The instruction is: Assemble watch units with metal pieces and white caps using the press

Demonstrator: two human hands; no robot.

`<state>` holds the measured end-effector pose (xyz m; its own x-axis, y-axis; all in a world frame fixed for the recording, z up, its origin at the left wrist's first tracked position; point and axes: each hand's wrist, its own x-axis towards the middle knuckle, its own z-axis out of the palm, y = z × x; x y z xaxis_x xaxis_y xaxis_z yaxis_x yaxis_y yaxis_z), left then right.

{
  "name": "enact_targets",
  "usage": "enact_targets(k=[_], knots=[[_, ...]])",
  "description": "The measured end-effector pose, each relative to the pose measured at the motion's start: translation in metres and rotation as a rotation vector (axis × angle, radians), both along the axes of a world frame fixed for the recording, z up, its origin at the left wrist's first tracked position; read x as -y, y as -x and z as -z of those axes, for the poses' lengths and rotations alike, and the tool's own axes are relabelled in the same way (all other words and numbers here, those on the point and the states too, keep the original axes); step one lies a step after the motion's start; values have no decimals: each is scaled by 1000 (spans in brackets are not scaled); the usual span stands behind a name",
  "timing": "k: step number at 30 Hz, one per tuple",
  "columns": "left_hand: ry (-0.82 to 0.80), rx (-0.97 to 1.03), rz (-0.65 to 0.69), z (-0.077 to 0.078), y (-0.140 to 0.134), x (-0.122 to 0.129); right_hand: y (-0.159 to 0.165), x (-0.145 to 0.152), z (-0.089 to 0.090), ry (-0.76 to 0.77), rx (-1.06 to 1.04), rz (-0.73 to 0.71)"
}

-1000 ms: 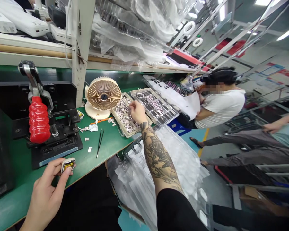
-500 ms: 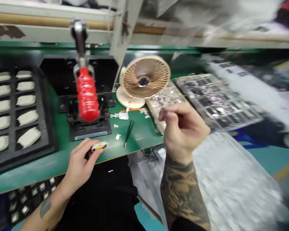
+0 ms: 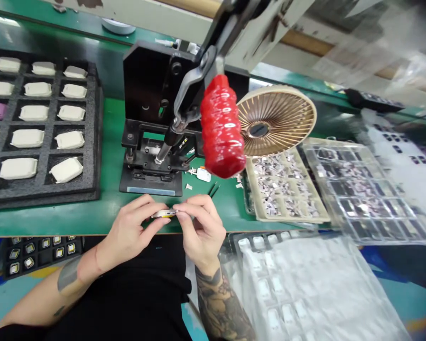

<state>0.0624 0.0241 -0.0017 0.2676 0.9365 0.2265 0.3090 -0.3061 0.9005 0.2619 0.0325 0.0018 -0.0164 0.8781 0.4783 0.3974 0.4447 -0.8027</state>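
My left hand [image 3: 135, 227] is closed on a small white casing [image 3: 165, 214] with a yellow strip along its lower side, held edge-on above the table's front edge. Thumb and forefinger of my right hand [image 3: 200, 227] are pinched together at the casing's right end; whatever is between those fingertips is too small to make out. Just behind my hands stands a black lever press [image 3: 152, 184] with a red ribbed handle [image 3: 223, 128]. Dark tweezers [image 3: 213, 190] and a loose white piece [image 3: 203, 174] lie on the green table, right of the press.
At left, a black foam tray [image 3: 94, 166] holds several white casings. A beige fan [image 3: 277, 121] stands behind compartment boxes of small parts, one beige [image 3: 291, 219], one clear [image 3: 386, 239]. Plastic-covered trays [image 3: 323, 279] sit at lower right, a dark tray [image 3: 44, 258] below the table at left.
My right hand has come left and down, from near the parts box to the casing in my left hand. The view has turned left, bringing more of the foam tray into sight.
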Motion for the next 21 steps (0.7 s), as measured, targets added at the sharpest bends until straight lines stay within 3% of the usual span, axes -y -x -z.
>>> enact_targets(k=[10,16,21], knots=[[73,17,27,-5,4,-3,-4,3,2,-118,209,-227],[88,11,19,-5,5,-5,0,5,10,-229,364,-203],[73,-23,23,-2,12,-2,5,9,3,-250,523,-165]])
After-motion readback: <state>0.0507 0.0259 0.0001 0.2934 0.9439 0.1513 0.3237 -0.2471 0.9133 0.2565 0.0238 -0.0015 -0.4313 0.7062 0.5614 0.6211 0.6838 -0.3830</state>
